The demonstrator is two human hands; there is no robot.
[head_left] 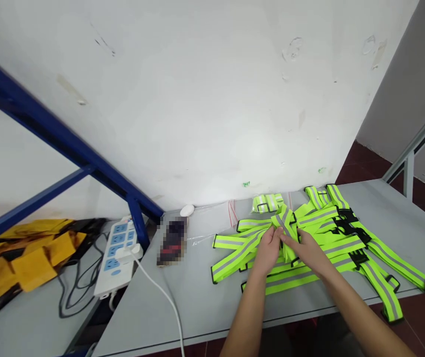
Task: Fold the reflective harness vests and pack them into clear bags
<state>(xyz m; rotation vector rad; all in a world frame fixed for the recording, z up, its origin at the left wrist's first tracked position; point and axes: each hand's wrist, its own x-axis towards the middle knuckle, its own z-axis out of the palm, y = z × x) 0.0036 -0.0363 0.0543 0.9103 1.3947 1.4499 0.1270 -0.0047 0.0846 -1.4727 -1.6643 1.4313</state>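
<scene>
A neon-yellow reflective strap [284, 220] with a grey stripe is bunched up between my two hands. My left hand [269, 248] closes on its left side, and my right hand [307, 249] grips it from the right, the thumbs close together. Under and around them several more reflective straps [309, 272] lie in an overlapping heap, with black sliders on their ends. Black plastic buckles [346, 223] show at the right of the heap. Behind my hands, by the wall, a rolled strap in a clear bag [267, 203] rests on the table.
The grey table [152, 307] meets a white wall. Clear plastic bags [212, 220] lie left of the straps, near a blurred-out phone-like object [172, 241] and a white round object [187, 210]. Further left are a power strip [117, 258], a white cable [165, 297], a blue frame [67, 139] and yellow pieces [33, 267].
</scene>
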